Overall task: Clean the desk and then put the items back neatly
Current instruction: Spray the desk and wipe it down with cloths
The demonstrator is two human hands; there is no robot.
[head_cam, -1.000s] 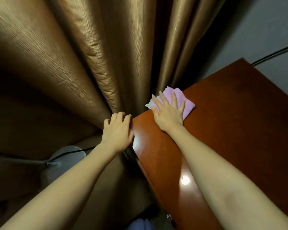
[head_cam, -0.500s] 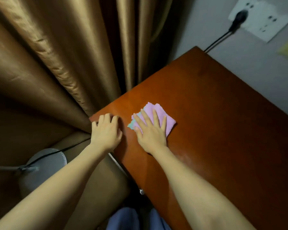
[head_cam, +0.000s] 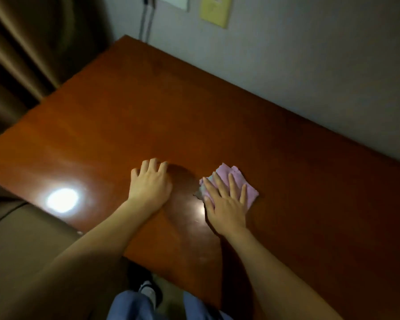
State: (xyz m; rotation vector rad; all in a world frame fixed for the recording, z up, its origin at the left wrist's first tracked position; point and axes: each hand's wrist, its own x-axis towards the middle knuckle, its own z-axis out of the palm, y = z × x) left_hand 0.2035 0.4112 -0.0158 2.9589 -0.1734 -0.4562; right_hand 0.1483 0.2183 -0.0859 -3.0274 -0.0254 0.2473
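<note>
While the right hand (head_cam: pixel 225 204) presses flat, fingers straight, on the pink cloth (head_cam: pixel 237 181) near the counter (head_cam: pixel 194 116) front edge, the left hand (head_cam: pixel 149 185) rests beside it w/ fingers loosely bent, holding nothing. Risks, as I judge: the cloth isn't gripped, only pinned, so a fast swipe could let it bunch or slip out; the glossy top may streak. Edges: the front edge is close under both wrists, the curtain (head_cam: pixel 16 54) crowds the left end, the wall (head_cam: pixel 310 65) bounds the back. Plenty of bare top toward the back & right for wiping.
</note>
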